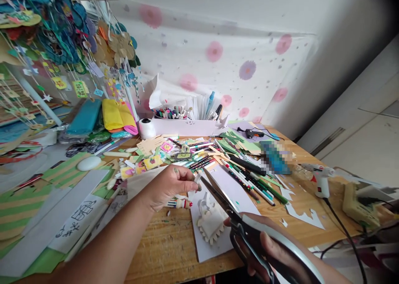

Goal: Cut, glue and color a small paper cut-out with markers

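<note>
Above the wooden table (149, 246) in the head view, I'm watching from afar as the left hand (174, 185) is pinching a small white paper scrap (197, 178) between thumb and fingers. The right hand (270, 247) is gripping the scissors (234, 217) (their blades are standing slightly apart), and their tips are pointing just beside the scrap. Below, a white cutout with a toothed edge (212, 223) is lying on a pale sheet (203, 251), near many pens (249, 180).
</note>
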`<state>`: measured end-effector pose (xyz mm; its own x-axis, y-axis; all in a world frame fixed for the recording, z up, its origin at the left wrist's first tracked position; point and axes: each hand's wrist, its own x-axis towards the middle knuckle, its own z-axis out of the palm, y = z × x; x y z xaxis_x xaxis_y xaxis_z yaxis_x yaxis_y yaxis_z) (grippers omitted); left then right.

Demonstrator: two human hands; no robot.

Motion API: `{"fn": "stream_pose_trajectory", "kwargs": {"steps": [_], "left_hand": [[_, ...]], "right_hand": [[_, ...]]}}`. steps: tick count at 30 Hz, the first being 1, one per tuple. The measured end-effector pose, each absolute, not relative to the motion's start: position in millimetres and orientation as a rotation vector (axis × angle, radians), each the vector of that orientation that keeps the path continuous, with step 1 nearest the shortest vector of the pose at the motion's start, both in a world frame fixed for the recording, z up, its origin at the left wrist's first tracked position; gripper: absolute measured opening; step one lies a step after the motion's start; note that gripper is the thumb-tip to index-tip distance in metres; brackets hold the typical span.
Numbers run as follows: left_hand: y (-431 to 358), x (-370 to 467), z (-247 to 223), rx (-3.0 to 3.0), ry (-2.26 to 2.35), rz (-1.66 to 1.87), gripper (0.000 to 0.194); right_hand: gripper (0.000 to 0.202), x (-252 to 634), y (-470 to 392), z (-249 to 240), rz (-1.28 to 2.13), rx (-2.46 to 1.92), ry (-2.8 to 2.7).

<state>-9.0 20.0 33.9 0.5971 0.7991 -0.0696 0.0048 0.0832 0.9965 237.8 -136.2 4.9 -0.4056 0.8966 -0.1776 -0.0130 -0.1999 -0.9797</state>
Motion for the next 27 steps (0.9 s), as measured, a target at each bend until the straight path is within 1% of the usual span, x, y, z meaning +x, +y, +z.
{"fn": "stream_pose_trajectory", "kwargs": {"steps": [4, 9, 16, 18, 21, 24, 27], "left_hand": [[22, -10, 34, 1.386, 0.731, 0.654, 0.017], [24, -15, 31, 1.413, 0.682, 0.603, 0.017], [26, -16, 30, 1.417, 0.704, 0.582, 0.015], [24, -14, 30, 1.395, 0.712, 0.595, 0.015], [19, -7, 31, 1.354, 0.715, 0.626, 0.019], [11, 1, 31, 1.33, 0.724, 0.629, 0.021], [4, 9, 31, 1.334, 0.725, 0.608, 0.02]], "right_hand": [[0.07, 232, -135, 8, 1.715, -1.024, -1.318], [0.071, 231, -136, 0, 1.7, -0.965, -1.363], [0.066, 230, -142, -6, 1.599, -1.041, -1.299], [0.064, 233, -140, -7, 1.52, -1.056, -1.31], [0.055, 234, -133, -3, 1.306, -1.122, -1.24], [0.055, 222, -117, 10, 1.148, -1.146, -1.14], [0.054, 203, -92, 26, 1.093, -1.194, -1.129]]}}
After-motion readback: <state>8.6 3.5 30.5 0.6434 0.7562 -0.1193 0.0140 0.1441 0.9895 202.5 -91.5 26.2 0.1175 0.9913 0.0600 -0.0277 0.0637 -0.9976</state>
